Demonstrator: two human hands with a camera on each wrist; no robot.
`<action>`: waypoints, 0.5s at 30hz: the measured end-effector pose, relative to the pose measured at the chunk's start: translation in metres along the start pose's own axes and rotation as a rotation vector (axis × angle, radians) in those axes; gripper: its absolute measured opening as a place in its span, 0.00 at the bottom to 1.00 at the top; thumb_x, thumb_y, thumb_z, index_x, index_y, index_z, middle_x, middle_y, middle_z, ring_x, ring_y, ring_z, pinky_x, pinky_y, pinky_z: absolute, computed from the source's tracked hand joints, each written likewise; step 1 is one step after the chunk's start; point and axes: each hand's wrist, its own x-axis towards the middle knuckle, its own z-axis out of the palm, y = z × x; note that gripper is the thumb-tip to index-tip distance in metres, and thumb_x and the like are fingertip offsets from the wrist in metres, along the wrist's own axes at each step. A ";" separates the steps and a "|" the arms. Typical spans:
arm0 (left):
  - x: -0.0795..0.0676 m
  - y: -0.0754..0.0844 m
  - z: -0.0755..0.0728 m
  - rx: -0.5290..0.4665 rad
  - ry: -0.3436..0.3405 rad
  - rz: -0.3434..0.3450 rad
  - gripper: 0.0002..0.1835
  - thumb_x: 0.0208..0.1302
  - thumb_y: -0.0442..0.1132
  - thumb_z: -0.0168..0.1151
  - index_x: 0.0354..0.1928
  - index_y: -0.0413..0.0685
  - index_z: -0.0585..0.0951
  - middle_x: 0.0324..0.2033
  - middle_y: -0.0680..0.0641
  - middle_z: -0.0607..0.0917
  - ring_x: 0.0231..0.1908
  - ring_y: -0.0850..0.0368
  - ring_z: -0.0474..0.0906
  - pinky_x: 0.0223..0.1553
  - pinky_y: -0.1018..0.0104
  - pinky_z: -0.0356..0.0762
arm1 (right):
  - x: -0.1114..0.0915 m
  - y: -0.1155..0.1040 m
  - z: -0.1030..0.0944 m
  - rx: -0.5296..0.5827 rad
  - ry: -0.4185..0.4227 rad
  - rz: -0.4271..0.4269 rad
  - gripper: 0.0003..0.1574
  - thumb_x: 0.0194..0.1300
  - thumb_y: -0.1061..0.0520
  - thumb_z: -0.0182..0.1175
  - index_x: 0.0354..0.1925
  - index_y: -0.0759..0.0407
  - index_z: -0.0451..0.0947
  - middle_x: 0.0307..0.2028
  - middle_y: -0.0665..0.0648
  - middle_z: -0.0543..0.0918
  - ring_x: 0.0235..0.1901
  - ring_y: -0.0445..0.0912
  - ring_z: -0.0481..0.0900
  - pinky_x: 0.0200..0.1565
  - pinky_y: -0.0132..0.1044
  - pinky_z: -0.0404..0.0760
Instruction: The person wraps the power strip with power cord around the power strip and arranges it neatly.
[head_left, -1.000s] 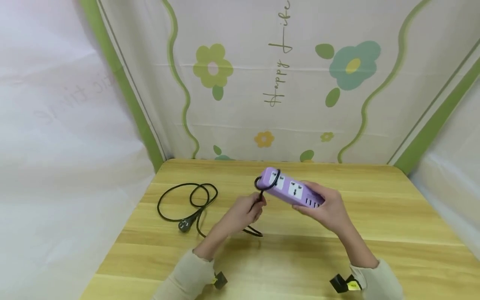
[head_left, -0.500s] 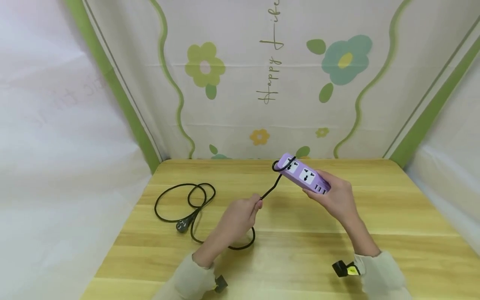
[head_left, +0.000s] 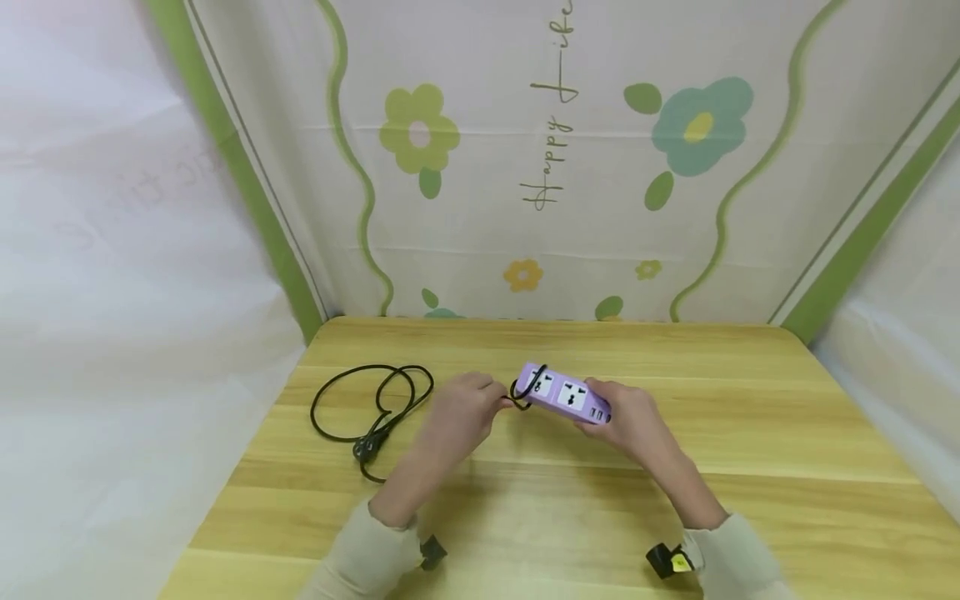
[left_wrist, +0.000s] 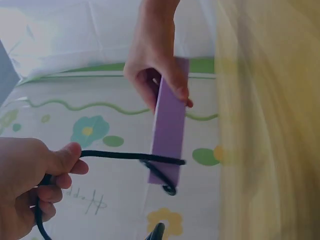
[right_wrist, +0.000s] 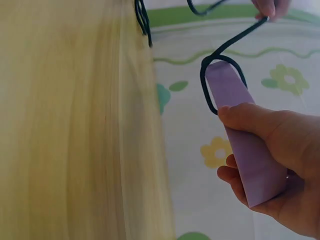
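A purple power strip (head_left: pixel 557 392) with white sockets and USB ports is held up above the table. My right hand (head_left: pixel 630 421) grips its USB end, thumb along one side and fingers round the other, as the right wrist view shows. Black cord (right_wrist: pixel 205 85) loops round the strip's far end. My left hand (head_left: pixel 461 412) pinches that cord (left_wrist: pixel 115 155) a short way from the strip, and the cord runs on through its curled fingers. In the left wrist view the stretch between hand and strip looks straight.
The rest of the cord (head_left: pixel 348 367) lies in loose loops on the left of the wooden table (head_left: pixel 600 525), with its black plug (head_left: pixel 366 448) beside them. A flowered curtain (head_left: pixel 480 208) hangs behind the table's back edge.
The power strip first rose away to the right, stretching the cord, then came back lower and left. My left hand now holds the cord nearer the strip. The cord slack near my left forearm has shifted.
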 end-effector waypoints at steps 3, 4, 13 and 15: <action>0.001 -0.007 -0.005 0.007 0.007 0.052 0.06 0.56 0.42 0.75 0.29 0.49 0.88 0.26 0.54 0.87 0.30 0.61 0.82 0.35 0.71 0.81 | -0.005 -0.013 0.006 -0.034 -0.037 -0.046 0.40 0.46 0.53 0.80 0.56 0.66 0.80 0.46 0.65 0.88 0.38 0.52 0.87 0.38 0.43 0.87; 0.002 -0.009 -0.005 0.008 0.000 0.073 0.06 0.55 0.42 0.75 0.29 0.49 0.88 0.27 0.54 0.88 0.30 0.61 0.82 0.35 0.71 0.81 | -0.007 -0.017 0.007 -0.044 -0.051 -0.061 0.39 0.46 0.53 0.80 0.56 0.66 0.81 0.46 0.64 0.88 0.39 0.52 0.87 0.38 0.43 0.87; 0.018 -0.032 -0.010 -0.020 -0.170 0.290 0.03 0.61 0.42 0.70 0.29 0.55 0.87 0.26 0.58 0.83 0.31 0.65 0.77 0.34 0.73 0.73 | -0.022 -0.042 0.000 -0.025 -0.080 -0.227 0.36 0.42 0.58 0.81 0.52 0.66 0.83 0.44 0.63 0.88 0.36 0.48 0.87 0.33 0.30 0.84; 0.021 -0.036 -0.012 -0.062 -0.192 0.330 0.02 0.61 0.40 0.70 0.30 0.56 0.87 0.27 0.59 0.83 0.34 0.65 0.78 0.39 0.72 0.77 | -0.024 -0.045 -0.004 -0.014 -0.100 -0.250 0.36 0.43 0.57 0.81 0.52 0.66 0.83 0.44 0.63 0.88 0.36 0.48 0.87 0.33 0.29 0.84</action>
